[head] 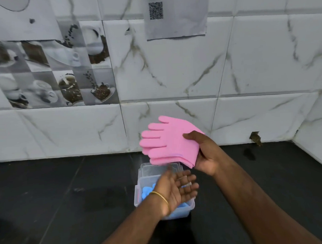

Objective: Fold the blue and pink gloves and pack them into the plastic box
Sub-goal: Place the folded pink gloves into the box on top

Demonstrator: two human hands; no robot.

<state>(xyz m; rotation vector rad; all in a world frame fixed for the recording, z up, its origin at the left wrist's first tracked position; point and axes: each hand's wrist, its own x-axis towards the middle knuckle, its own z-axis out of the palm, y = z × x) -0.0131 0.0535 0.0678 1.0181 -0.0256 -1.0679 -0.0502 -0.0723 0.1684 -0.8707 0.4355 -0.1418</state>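
Here the right hand [204, 153] grips the pink gloves [168, 141], stacked flat with fingers pointing left, in the air above the plastic box [141, 194] on the dark counter [58, 200]. The left hand [175, 189] hovers open, palm up, over the box and hides much of it. Blue gloves [145, 192] lie inside, seemingly folded. Behind, a paper sheet [175, 14] hangs on the tiled wall [246, 62].

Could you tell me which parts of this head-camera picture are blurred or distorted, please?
In the head view, the left hand over the plastic box is smeared by motion, its fingers ghosted; the right hand and pink gloves are only slightly soft; wide-angle distortion bends the wall tile lines; the black counter shows dull sheen, no harsh glare.
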